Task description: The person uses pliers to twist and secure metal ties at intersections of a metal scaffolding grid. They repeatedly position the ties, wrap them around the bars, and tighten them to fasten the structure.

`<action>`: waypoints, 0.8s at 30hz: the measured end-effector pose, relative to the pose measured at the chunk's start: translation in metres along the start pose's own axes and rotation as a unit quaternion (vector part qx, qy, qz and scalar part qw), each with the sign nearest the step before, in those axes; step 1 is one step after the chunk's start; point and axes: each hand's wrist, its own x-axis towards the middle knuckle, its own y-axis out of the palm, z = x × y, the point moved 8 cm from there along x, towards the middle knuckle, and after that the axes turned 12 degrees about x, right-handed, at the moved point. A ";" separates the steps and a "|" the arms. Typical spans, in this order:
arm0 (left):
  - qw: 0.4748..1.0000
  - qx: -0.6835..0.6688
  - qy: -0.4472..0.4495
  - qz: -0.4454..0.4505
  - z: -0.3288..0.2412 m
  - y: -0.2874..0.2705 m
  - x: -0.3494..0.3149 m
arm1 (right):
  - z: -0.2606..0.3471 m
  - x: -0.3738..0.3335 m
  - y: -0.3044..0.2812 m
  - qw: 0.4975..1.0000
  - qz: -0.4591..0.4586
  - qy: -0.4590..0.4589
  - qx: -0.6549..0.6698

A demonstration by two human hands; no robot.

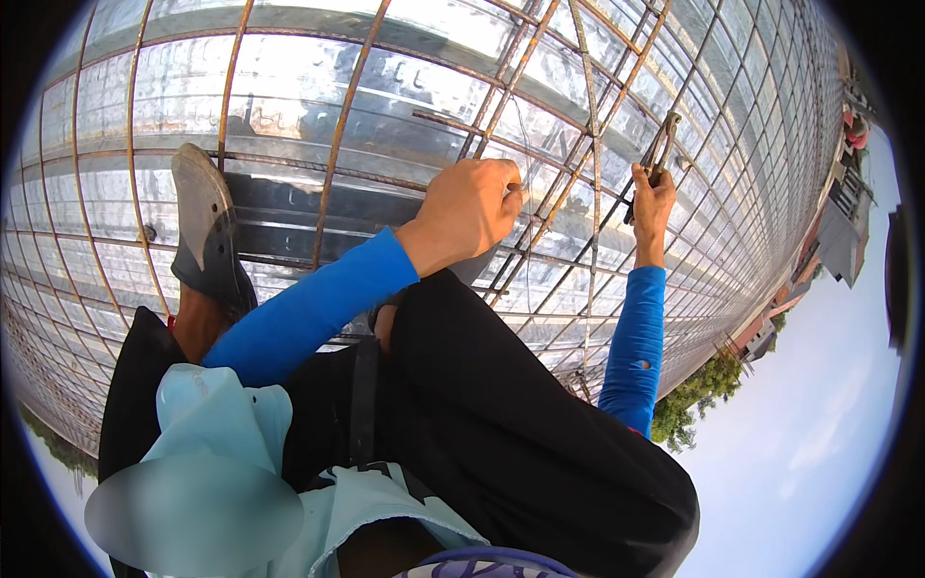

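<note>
My left hand [467,214] is closed in a pinch just above the steel bars, in the middle of the view. A thin tie wire [526,130] shows at its fingertips; its ends are hard to make out. Farther right, my right hand [653,204] is wrapped round the handles of a pair of pincers [663,140], whose head points away from me. Between the hands, several rusty reinforcing bars [554,207] cross and lie close together. One ribbed bar [593,116] runs lengthwise beside the pincers.
A grid of rebar spreads over shiny corrugated metal decking [405,87]. My foot in a dark clog [204,217] rests at left, and my bent knee [617,462] is at lower right. Beyond the right edge are roofs [843,236], a tree [699,400] and sky.
</note>
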 end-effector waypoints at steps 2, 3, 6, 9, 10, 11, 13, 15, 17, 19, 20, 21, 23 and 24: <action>1.000 -0.018 0.001 -0.009 -0.008 0.003 -0.001 | 0.010 -0.003 -0.017 0.997 -0.039 -0.059 -0.017; 0.999 -0.027 0.004 -0.024 -0.004 -0.008 0.000 | 0.030 -0.016 -0.008 0.996 -0.050 -0.079 0.015; 0.995 -0.096 -0.007 -0.029 -0.012 -0.002 -0.001 | 0.077 -0.050 -0.024 0.995 -0.005 -0.081 0.064; 0.978 -0.201 -0.055 -0.009 -0.020 0.018 -0.004 | 0.132 -0.103 -0.004 0.989 0.113 -0.007 0.097; 0.969 -0.243 -0.044 0.000 -0.022 0.030 -0.002 | 0.140 -0.119 0.007 0.983 0.156 -0.006 0.095; 0.961 -0.275 -0.034 0.013 -0.026 0.035 -0.001 | 0.147 -0.133 0.019 0.975 0.192 -0.007 0.110; 0.942 -0.334 -0.017 0.034 -0.033 0.040 -0.002 | 0.157 -0.152 0.044 0.963 0.255 0.025 0.085; 0.911 -0.390 -0.128 0.033 -0.013 0.057 -0.009 | 0.172 -0.155 0.060 0.962 0.270 -0.001 0.052; 0.886 -0.426 -0.182 0.031 0.000 0.061 -0.014 | 0.178 -0.151 0.066 0.958 0.287 0.005 0.012; 0.887 -0.418 -0.194 0.016 -0.001 0.057 -0.011 | 0.178 -0.146 0.066 0.949 0.313 0.026 -0.016; 0.891 -0.405 -0.204 0.017 -0.001 0.055 -0.009 | 0.183 -0.142 0.067 0.946 0.321 0.039 0.006; 0.895 -0.392 -0.212 0.020 -0.001 0.053 -0.007 | 0.185 -0.138 0.068 0.941 0.335 0.051 0.011; 0.887 -0.402 -0.228 0.016 0.000 0.053 -0.004 | 0.187 -0.130 0.071 0.929 0.362 0.075 0.021; 0.883 -0.406 -0.237 0.014 0.002 0.053 -0.004 | 0.191 -0.127 0.074 0.923 0.378 0.073 0.007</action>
